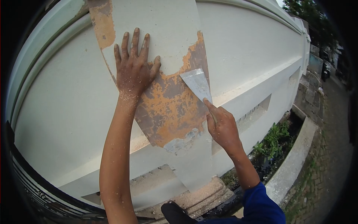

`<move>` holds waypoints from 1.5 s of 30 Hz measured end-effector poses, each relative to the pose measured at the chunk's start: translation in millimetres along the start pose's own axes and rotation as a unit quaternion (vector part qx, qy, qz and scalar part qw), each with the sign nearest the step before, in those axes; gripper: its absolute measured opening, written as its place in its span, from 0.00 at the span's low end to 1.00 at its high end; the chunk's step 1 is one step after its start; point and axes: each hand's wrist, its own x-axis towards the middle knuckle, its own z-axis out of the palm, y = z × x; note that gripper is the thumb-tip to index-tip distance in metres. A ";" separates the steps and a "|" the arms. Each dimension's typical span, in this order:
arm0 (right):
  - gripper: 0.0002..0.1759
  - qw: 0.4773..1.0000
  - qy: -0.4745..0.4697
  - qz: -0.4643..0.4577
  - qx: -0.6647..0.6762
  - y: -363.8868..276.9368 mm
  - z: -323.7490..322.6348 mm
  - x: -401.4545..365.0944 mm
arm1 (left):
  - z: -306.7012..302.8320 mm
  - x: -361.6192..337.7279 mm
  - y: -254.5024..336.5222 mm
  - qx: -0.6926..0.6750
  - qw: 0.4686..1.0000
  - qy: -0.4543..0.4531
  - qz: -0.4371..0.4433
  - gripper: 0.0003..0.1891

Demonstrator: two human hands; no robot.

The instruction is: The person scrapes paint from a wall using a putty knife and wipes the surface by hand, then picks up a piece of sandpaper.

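Flat against a pillar (160, 22) of the white wall lies my left hand (135, 71), its fingers spread and dusted with pale flakes. Around and below it the paint is gone in a ragged patch (167, 108) of orange and grey-brown. My right hand (223, 127) is closed on the handle of a wide metal scraper (197, 84), index finger stretched along it. The blade points up and left, its edge at the right part of the bare patch. My palm hides most of the handle.
A dusty ledge (209, 194) juts out at the pillar's foot, beside my dark shoe (175, 213). Green plants (274, 143) grow in a ditch behind a concrete curb (294, 164). Black metal railing (41, 198) is at lower left. A paved lane (335, 149) runs along the right.
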 end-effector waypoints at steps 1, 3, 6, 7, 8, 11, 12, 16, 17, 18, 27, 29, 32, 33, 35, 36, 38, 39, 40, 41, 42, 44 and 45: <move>0.26 1.000 0.005 -0.005 -0.004 1.3 2.3 1.3 | -0.1 0.2 -0.1 0.006 1.000 0.000 -0.004 0.33; 0.26 1.000 0.013 -0.010 -0.010 1.3 5.3 5.5 | -1.2 -0.2 2.4 0.016 1.000 -0.007 -0.008 0.33; 0.26 0.999 0.029 -0.039 -0.018 -4.9 0.9 20.8 | 1.2 -0.6 1.5 0.003 1.000 0.001 -0.010 0.33; 0.26 0.999 0.017 -0.033 -0.012 -3.9 -0.2 16.6 | 1.7 -1.1 1.9 0.002 1.000 0.001 -0.013 0.33; 0.26 1.000 0.004 -0.026 -0.006 -2.4 -1.8 8.1 | 2.1 -1.4 2.1 0.002 1.000 0.001 -0.014 0.33; 0.26 0.999 -0.002 -0.035 -0.022 -2.7 -1.7 9.5 | 3.0 -2.0 1.7 0.007 1.000 -0.002 -0.018 0.33; 0.26 0.999 0.001 -0.042 -0.034 -3.9 -2.9 11.9 | 3.0 -1.6 2.7 0.008 1.000 -0.004 -0.018 0.34; 0.26 1.000 -0.019 -0.002 -0.010 -7.3 -8.3 6.1 | 2.2 -2.0 3.5 0.012 1.000 -0.006 -0.015 0.34; 0.26 1.000 -0.016 -0.001 -0.005 -3.4 -5.0 2.3 | 1.2 -0.8 4.2 0.015 1.000 -0.007 -0.015 0.33; 0.26 1.000 -0.015 -0.001 0.001 -2.6 -3.6 0.9 | 0.6 -1.2 4.5 0.019 1.000 -0.009 -0.016 0.33; 0.27 1.000 -0.002 -0.006 0.013 -0.3 5.0 2.6 | 3.5 -2.2 3.6 0.015 1.000 -0.001 -0.011 0.33; 0.27 1.000 0.003 -0.016 0.003 -6.8 6.0 12.1 | 4.7 -3.2 2.5 0.015 1.000 0.006 -0.006 0.33; 0.27 1.000 -0.008 -0.013 0.003 -6.4 0.1 6.7 | 3.4 -2.2 3.4 0.024 1.000 -0.003 -0.007 0.33; 0.27 1.000 -0.013 -0.010 0.008 -5.8 -1.0 2.7 | 2.5 -2.5 3.5 0.031 0.999 -0.010 -0.007 0.33; 0.27 1.000 -0.014 0.001 -0.006 -7.8 2.4 2.1 | 4.2 -3.7 4.0 0.029 1.000 -0.005 -0.009 0.33; 0.27 1.000 -0.013 0.008 -0.011 -8.8 3.8 2.0 | 4.5 -3.3 4.0 0.028 1.000 -0.002 -0.008 0.33; 0.28 1.000 -0.015 0.007 -0.017 -12.1 0.7 5.8 | 5.2 -4.8 3.3 0.019 1.000 -0.002 -0.005 0.33; 0.28 1.000 -0.016 0.003 -0.022 -12.9 -1.9 9.8 | 5.6 -3.0 2.7 0.014 1.000 0.001 -0.007 0.33; 0.28 1.000 -0.015 -0.001 -0.018 -11.7 -3.3 8.4 | 4.9 -2.4 2.8 0.014 1.000 -0.001 -0.009 0.33; 0.28 1.000 -0.014 -0.003 -0.013 -9.8 -3.1 3.4 | 3.6 -2.9 3.4 0.014 1.000 -0.004 -0.009 0.33; 0.28 1.000 -0.012 -0.006 -0.006 -8.9 -1.9 0.7 | 2.6 -3.0 3.4 0.015 1.000 -0.006 -0.008 0.33; 0.28 0.999 -0.010 -0.016 -0.036 -7.8 1.4 8.7 | 2.1 -3.0 3.9 0.014 1.000 -0.002 -0.012 0.32; 0.28 0.999 -0.008 -0.018 -0.049 -8.0 2.7 10.9 | 2.1 -3.3 4.0 0.013 1.000 -0.001 -0.011 0.32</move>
